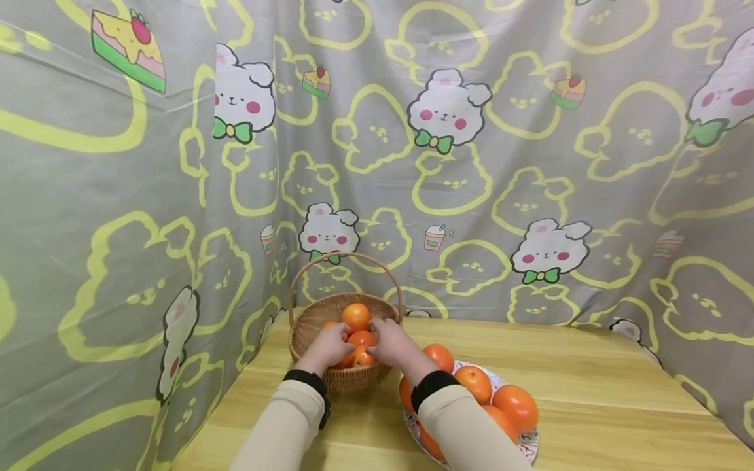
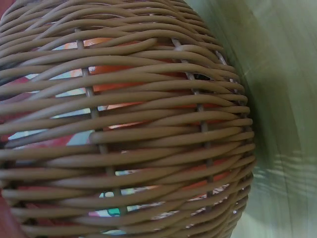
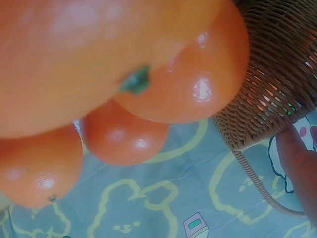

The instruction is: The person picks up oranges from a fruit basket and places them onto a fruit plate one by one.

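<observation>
A brown wicker basket (image 1: pixel 353 378) with a tall hoop handle stands at the left of the table, with several oranges inside. My left hand (image 1: pixel 330 345) and right hand (image 1: pixel 396 343) reach over its front rim from either side. Between them they hold an orange (image 1: pixel 361 338), with fingers and thumbs bent about its sides. Another orange (image 1: pixel 356 316) lies just behind it. The left wrist view is filled by the basket's woven wall (image 2: pixel 148 119), orange colour showing through the gaps. In the right wrist view, fingers of the right hand (image 3: pixel 299 171) appear beside the basket (image 3: pixel 277 64).
Under my right forearm, a patterned plate (image 1: pixel 530 445) bears several oranges (image 1: pixel 515 407). The wooden table (image 1: pixel 607 392) extends to the right. Printed cloth (image 1: pixel 377 183) hangs behind and at the sides, close to the basket's left.
</observation>
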`<state>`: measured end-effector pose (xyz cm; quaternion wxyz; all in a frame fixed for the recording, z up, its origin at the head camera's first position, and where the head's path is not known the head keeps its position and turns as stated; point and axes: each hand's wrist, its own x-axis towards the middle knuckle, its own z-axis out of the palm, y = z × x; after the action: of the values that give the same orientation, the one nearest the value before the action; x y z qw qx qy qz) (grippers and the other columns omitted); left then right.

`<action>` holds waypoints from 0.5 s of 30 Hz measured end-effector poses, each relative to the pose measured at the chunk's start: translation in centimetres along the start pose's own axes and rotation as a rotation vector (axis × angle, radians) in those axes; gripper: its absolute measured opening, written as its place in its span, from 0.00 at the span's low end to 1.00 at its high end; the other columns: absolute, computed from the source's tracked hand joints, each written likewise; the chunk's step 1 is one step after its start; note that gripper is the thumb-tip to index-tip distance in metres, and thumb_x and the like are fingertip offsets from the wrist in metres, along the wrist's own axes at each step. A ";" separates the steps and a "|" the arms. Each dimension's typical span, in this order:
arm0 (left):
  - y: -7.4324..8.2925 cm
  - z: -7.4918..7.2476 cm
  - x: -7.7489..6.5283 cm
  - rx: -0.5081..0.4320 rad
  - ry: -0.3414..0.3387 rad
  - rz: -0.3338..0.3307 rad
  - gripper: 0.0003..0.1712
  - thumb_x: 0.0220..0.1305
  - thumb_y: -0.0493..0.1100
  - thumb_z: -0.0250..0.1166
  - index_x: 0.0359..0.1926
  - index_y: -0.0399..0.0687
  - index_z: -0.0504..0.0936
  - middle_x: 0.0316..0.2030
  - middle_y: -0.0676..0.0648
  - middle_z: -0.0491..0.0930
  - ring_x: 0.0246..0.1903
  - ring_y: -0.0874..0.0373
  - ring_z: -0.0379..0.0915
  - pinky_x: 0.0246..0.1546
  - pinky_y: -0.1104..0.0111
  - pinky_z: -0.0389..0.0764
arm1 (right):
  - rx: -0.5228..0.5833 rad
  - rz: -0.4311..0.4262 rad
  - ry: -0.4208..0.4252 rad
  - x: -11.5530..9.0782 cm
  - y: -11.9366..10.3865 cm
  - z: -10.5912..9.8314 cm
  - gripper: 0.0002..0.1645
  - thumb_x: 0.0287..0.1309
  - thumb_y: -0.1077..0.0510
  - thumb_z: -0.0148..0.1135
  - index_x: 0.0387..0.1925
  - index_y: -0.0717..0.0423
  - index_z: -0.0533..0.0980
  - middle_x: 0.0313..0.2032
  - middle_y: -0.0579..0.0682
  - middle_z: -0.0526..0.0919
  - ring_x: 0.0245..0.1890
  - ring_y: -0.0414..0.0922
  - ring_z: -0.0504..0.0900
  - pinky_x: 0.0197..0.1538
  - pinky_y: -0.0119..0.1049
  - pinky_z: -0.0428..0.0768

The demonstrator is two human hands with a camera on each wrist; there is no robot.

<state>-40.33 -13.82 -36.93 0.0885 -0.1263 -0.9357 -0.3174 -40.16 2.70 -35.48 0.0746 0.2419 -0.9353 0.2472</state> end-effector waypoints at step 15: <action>1.2 0.5 -0.1 0.018 -0.207 -0.107 0.04 0.56 0.32 0.55 0.32 0.42 0.76 0.28 0.46 0.73 0.30 0.55 0.67 0.32 0.67 0.67 | -0.232 -0.069 -0.151 1.3 -1.3 1.5 0.11 0.49 0.56 0.62 0.34 0.58 0.77 0.30 0.52 0.81 0.34 0.48 0.79 0.41 0.41 0.75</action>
<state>-39.98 -12.64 -36.67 -0.0244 -0.1076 -0.9481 -0.2984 -40.66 0.41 -35.93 0.0400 0.2815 -0.9517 0.1159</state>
